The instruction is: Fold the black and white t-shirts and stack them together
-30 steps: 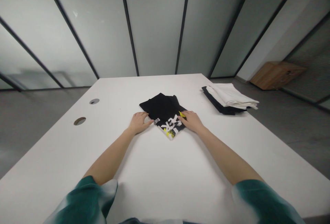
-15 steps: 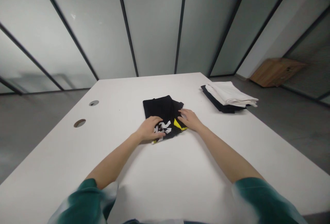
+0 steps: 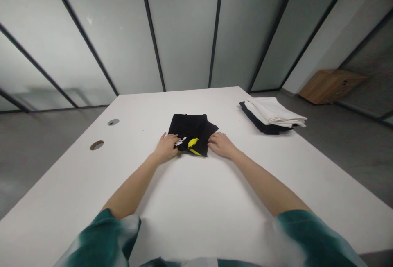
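A folded black T-shirt (image 3: 192, 124) with white and yellow print lies on the white table in front of me. Its lower edge is uneven, and a corner sticks out at the right. My left hand (image 3: 166, 146) is closed on its left edge beside the white print, the fingertips on top of the cloth. At the lower right edge, my right hand (image 3: 221, 145) has its fingers bent together on the fabric; its thumb is hard to make out.
A stack of folded cloth, white (image 3: 272, 111) on top and black (image 3: 260, 125) below, lies at the table's right edge. Two round holes (image 3: 97, 145) pierce the table (image 3: 196, 201) at the left. Frosted glass panels stand behind; a wooden cabinet (image 3: 331, 87) is at far right.
The T-shirt has been turned and its lower part pulled in, so the yellow print sits nearer its middle. My left hand has moved left and slightly away from me; my right hand shifted slightly left.
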The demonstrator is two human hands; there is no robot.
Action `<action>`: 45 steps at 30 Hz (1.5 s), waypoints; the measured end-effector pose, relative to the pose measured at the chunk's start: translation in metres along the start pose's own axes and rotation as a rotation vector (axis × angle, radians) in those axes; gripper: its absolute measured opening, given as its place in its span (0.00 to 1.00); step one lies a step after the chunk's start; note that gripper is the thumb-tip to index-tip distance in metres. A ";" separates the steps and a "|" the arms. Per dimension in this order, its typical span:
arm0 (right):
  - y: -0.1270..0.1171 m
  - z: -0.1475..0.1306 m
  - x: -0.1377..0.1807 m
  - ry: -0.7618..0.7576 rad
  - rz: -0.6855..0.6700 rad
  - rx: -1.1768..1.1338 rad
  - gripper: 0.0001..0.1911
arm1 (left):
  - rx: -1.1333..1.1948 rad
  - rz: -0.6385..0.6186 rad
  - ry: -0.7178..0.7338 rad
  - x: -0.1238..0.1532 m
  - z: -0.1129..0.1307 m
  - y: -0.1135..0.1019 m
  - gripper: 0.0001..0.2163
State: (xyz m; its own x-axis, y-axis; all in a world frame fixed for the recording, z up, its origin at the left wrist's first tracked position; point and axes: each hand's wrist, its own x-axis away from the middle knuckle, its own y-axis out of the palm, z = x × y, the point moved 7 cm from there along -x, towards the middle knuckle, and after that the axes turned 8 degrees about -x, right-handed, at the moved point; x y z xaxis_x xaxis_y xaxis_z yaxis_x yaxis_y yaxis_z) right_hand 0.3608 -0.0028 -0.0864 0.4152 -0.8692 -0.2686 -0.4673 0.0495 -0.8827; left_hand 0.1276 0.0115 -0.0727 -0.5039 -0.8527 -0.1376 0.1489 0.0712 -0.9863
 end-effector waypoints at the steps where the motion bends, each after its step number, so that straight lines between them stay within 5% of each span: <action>1: -0.001 0.002 -0.001 0.014 0.018 -0.001 0.12 | 0.010 0.028 0.027 0.002 0.006 -0.003 0.20; 5: -0.007 0.026 -0.002 0.125 0.095 0.002 0.11 | 0.089 0.066 0.162 0.008 0.038 -0.008 0.22; 7: -0.011 0.039 -0.001 0.194 0.139 -0.035 0.12 | 0.165 0.054 0.137 0.005 0.042 -0.004 0.15; 10: -0.014 0.052 0.002 0.280 0.195 -0.117 0.12 | 0.445 0.184 -0.100 -0.002 0.018 0.000 0.12; 15: -0.015 0.056 0.003 0.305 0.243 -0.171 0.12 | 1.116 0.636 -0.596 0.007 -0.041 0.013 0.18; 18: -0.016 0.056 0.004 0.308 0.282 -0.201 0.12 | 1.305 0.719 -0.736 0.010 -0.055 0.027 0.18; 26: -0.008 0.039 -0.023 0.317 0.173 -0.070 0.15 | 1.316 0.783 -0.767 0.013 -0.062 0.034 0.18; 32: 0.002 0.019 -0.056 0.545 0.132 0.105 0.23 | 1.292 0.747 -0.739 0.012 -0.056 0.027 0.17; 37: 0.015 0.003 -0.070 0.569 0.112 0.137 0.15 | 1.271 0.726 -0.755 0.012 -0.059 0.030 0.16; 45: 0.005 0.039 -0.099 0.542 0.105 0.009 0.27 | 1.261 0.711 -0.759 0.011 -0.060 0.032 0.17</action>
State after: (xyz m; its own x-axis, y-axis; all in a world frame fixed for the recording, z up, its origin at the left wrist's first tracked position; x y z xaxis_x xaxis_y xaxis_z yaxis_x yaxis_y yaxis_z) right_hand 0.3474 0.1027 -0.0791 -0.0954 -0.9881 -0.1205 -0.4772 0.1517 -0.8656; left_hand 0.0758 0.0349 -0.1110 0.4194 -0.9061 -0.0558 0.9075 0.4201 -0.0006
